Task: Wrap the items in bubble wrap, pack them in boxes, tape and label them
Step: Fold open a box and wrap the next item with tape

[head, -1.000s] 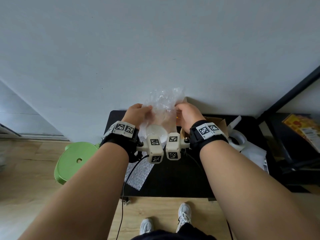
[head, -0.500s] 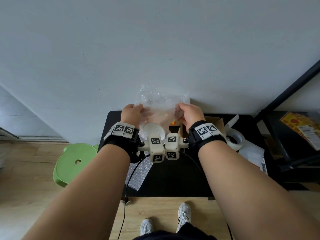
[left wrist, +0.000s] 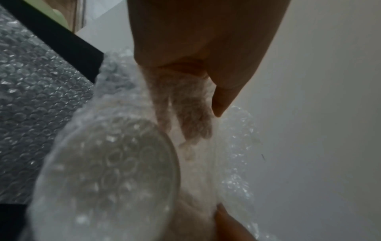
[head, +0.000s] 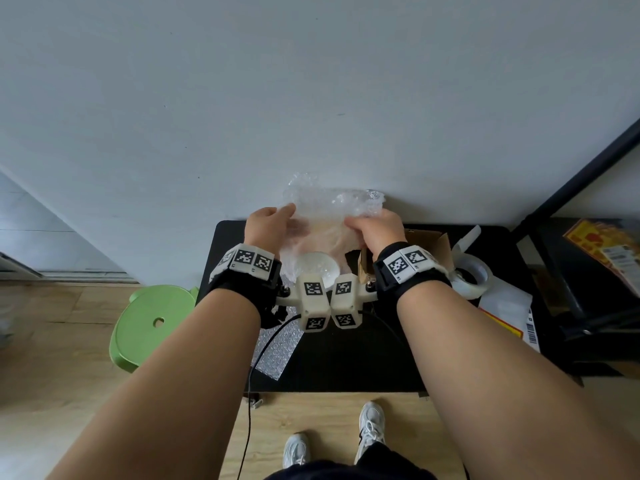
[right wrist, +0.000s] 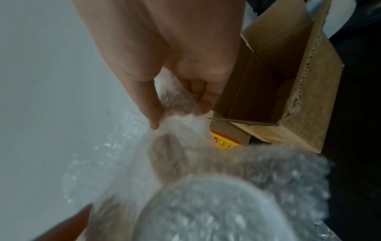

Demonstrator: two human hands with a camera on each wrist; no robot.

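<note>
A round clear item (head: pixel 317 270) sits inside a sheet of bubble wrap (head: pixel 329 213) that I hold up over the back of the black table (head: pixel 346 358). My left hand (head: pixel 284 220) grips the wrap's left side, thumb in front and fingers (left wrist: pixel 185 117) behind the film. My right hand (head: pixel 356 225) pinches the wrap's right side between thumb and fingers (right wrist: pixel 204 104). The item's round base (left wrist: pixel 115 171) faces both wrist cameras, blurred through the bubbles (right wrist: pixel 216 212). An open cardboard box (head: pixel 427 245) stands just right of my right hand, its inside (right wrist: pixel 268 84) showing nothing in it.
A tape roll (head: pixel 476 275) and printed labels (head: pixel 509 313) lie right of the box. A second bubble wrap sheet (head: pixel 273 351) hangs over the table's left front. A green stool (head: pixel 152 323) stands on the left, a black shelf frame (head: pixel 588 271) on the right, and the wall is close behind.
The wrap's upper part, bunched tall and narrow between my hands, now spreads wide and flatter. Both hands have moved a little apart and up.
</note>
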